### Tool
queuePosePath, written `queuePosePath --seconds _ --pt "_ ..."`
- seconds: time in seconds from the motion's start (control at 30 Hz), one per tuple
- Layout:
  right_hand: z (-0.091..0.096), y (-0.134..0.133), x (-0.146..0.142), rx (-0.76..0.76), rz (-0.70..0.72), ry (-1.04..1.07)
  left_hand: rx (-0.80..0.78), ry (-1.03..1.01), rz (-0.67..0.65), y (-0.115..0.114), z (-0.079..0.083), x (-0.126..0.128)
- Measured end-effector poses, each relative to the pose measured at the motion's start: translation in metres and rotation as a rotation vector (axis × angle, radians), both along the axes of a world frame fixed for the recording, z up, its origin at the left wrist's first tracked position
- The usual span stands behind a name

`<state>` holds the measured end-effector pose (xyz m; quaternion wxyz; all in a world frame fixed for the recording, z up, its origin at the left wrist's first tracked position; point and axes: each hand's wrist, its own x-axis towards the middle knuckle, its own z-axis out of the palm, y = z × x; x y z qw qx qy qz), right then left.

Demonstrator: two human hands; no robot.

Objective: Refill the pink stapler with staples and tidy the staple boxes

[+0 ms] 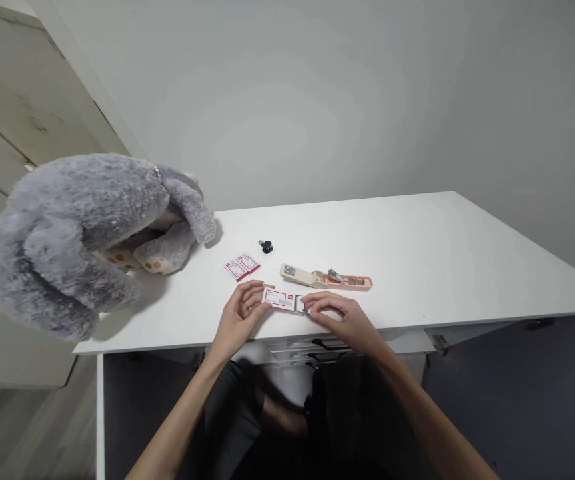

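Your left hand (241, 312) pinched the small box (278, 299) near the table's (417, 253) front edge; your right hand (340, 319) pinched the tray (299, 305) poking out. The box seemed light, crushable, best gripped by its long edges.

This looks like a home study: a big plush toy (77, 200) slumps at the left of a white bench (417, 247) with drawers (292, 345) beneath, an open stapler (300, 274) lies on top, and wood-look floor (27, 427) shows near left.
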<state>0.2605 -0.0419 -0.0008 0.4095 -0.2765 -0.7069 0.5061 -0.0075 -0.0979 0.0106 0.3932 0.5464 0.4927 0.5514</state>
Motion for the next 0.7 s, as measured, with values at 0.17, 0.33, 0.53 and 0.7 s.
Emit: queuePosePath --seconds 0.17,0.33,0.53,0.7 --pt "0.0 0.001 0.001 0.014 0.013 -0.006 -0.042 -0.004 -0.046 -0.001 0.0 0.001" --pt "-0.001 0.002 0.003 -0.005 0.049 -0.005 -0.088 0.021 -0.079 -0.002 -0.001 0.004" --pt "0.0 0.001 0.002 -0.083 -0.004 0.014 -0.047 0.103 0.009 0.001 0.002 0.004" --pt "-0.002 0.0 -0.001 -0.211 -0.023 0.032 -0.04 0.444 0.329 0.002 0.01 -0.015"
